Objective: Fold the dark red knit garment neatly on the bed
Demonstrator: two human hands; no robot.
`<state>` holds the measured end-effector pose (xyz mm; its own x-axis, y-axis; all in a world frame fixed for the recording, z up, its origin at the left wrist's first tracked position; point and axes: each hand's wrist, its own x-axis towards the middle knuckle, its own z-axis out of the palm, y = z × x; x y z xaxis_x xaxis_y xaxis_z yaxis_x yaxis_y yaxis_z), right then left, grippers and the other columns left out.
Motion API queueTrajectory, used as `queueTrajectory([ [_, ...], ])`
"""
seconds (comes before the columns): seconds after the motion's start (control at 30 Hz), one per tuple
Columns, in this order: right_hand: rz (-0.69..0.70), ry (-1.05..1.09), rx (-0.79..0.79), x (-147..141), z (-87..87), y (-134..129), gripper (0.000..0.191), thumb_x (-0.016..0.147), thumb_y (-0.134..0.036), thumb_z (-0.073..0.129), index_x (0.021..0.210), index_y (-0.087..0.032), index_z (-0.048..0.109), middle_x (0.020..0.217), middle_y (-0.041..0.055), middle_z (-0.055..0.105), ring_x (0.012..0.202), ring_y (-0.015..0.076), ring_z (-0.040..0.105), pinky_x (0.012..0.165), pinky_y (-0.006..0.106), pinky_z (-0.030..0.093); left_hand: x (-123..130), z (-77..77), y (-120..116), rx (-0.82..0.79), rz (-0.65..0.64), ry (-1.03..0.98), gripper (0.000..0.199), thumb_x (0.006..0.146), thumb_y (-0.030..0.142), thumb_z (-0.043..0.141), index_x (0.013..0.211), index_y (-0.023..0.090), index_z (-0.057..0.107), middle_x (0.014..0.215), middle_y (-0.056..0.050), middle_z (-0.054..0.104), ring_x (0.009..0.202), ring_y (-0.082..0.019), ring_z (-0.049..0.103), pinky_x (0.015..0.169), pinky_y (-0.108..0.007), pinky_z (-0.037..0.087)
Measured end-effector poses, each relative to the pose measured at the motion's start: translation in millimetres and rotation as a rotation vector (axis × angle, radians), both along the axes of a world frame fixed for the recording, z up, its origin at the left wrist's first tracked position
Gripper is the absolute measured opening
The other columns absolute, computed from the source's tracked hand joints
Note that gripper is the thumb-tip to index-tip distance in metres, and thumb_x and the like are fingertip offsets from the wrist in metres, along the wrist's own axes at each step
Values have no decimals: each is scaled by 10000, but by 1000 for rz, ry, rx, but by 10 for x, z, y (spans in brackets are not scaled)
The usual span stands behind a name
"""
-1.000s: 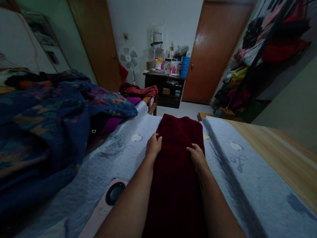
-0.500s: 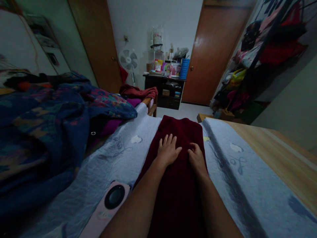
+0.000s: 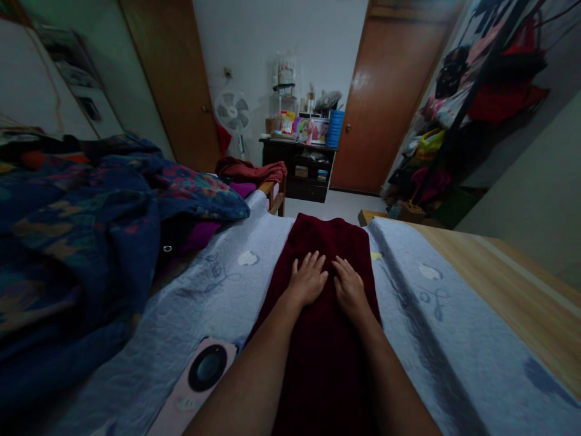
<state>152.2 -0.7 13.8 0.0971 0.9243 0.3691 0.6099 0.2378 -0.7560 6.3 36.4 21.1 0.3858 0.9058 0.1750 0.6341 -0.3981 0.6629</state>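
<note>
A dark red garment [image 3: 324, 363] lies lengthwise on the light blue bed cover [image 3: 227, 290], long and narrow, its far end near the bed's edge. My left hand [image 3: 308, 280] rests flat on it with fingers spread. Beside that, my right hand [image 3: 350, 287] also lies on the cloth, fingers stretched forward and a small gap between the two hands. Neither hand grips anything. The part of the garment under my palms and forearms is hidden. Left of my left forearm lies a pink phone [image 3: 200, 375] with a round dark ring on it.
A heap of blue patterned clothes [image 3: 91, 230] covers the bed's left side. Bare wood [image 3: 508, 266] borders the cover on the right. Beyond stand a fan [image 3: 233, 115], a dark cabinet [image 3: 295, 181] with small items, a door [image 3: 381, 103] and hanging bags [image 3: 503, 97].
My right hand has moved left, closer to my left hand, and its curled fingers have straightened onto the cloth. My left hand stays nearly in place. The view has shifted slightly.
</note>
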Motion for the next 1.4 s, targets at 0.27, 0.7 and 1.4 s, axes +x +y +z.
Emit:
queueTrajectory([
  [0.27, -14, -66, -151, 46, -182, 13, 484, 818, -216, 504, 1297, -281, 533, 1432, 46, 444, 1359, 286, 330, 1118, 508, 173, 13, -15, 25, 83, 27, -17, 507, 885, 309, 455, 1386, 237, 427, 1497, -100, 345, 1406, -291, 216, 1136, -529, -25],
  [0.7, 41, -719, -219, -230, 612, 442, 505, 835, -100, 350, 1323, -106, 483, 1385, 148, 487, 1315, 270, 401, 1081, 435, 295, -77, 54, 176, 184, 438, -147, 521, 876, 136, 373, 1396, 168, 366, 1445, -112, 425, 1380, -235, 294, 1125, -475, 233],
  [1.4, 137, -686, -377, -531, 184, 986, 579, 902, -438, 390, 1416, -172, 372, 1528, 81, 270, 1404, 294, 204, 1109, 483, 188, -166, 4, 271, -190, 486, -473, 671, 793, 12, 401, 1439, 90, 240, 1400, -183, 461, 1292, -208, 443, 1084, -344, 317],
])
